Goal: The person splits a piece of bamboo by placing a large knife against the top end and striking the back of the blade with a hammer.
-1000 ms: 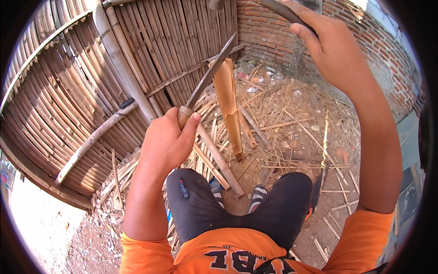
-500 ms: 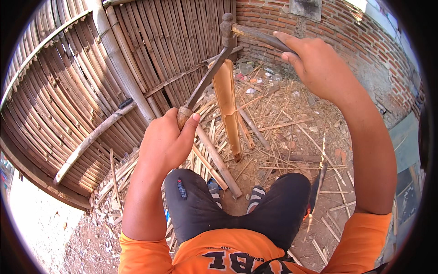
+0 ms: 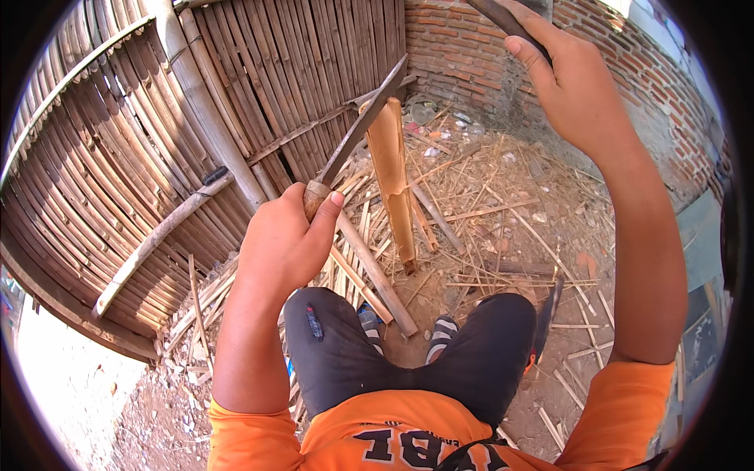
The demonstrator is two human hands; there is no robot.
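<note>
Both your hands are closed on something. Your left hand (image 3: 284, 239) is wrapped around the wooden grip (image 3: 315, 198) of a knife (image 3: 360, 129), whose long blade slants away to the far right. Your right hand (image 3: 580, 90), raised on the far right and well apart from the left, grips a dark shaft (image 3: 510, 20); its end runs out of view, so you cannot tell what it carries.

The bamboo (image 3: 390, 169) stands on end in front of you, between your feet and the far corner, its foot on the ground (image 3: 463, 318) and its hollow, pale side facing you. The blade crosses its top at the left edge; how deep it sits, you cannot tell.

Expect the bamboo to be light and stiff, apt to split along its length and leave sharp edges. If you must steady it, take it low on its smooth outer side, away from the blade and off the raw rims. Nothing but the blade seems to hold it at the top, so it could tip.

The knife should feel rigid and heavier toward the blade; keep your fingers wholly on the wood. The shaft looks smooth and may slip in a sweaty palm, so a full wrap suits it.
</note>
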